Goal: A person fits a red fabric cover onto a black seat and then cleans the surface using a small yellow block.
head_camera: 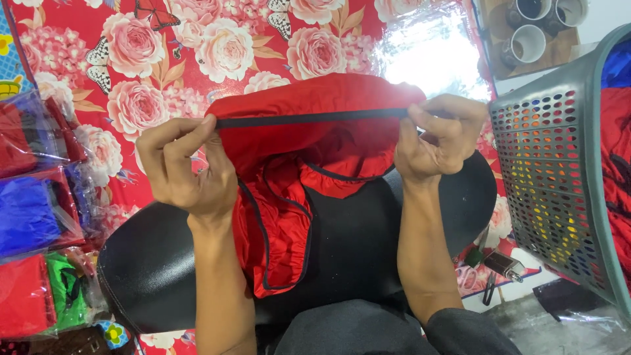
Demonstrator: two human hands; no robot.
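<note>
While both hands pinched its black-trimmed band taut, left grip (187, 164) and right grip (437, 135) held the red garment (296, 171) above a black cushion (368, 243) (grey basket (559, 171) just beside).

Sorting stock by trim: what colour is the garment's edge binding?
Black binding on the red garment; head view.

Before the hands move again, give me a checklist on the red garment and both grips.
1. Left hand pinches the black-trimmed edge of the red garment: ok.
2. Right hand pinches the other end: ok.
3. Edge pulled straight between the grips: ok.
4. Garment lying flat: not ok, the lower part is bunched on the black cushion.
5. Grey perforated basket beside the right hand, apart from it: ok.
6. Garment's inner seams sound: cannot tell.
</note>
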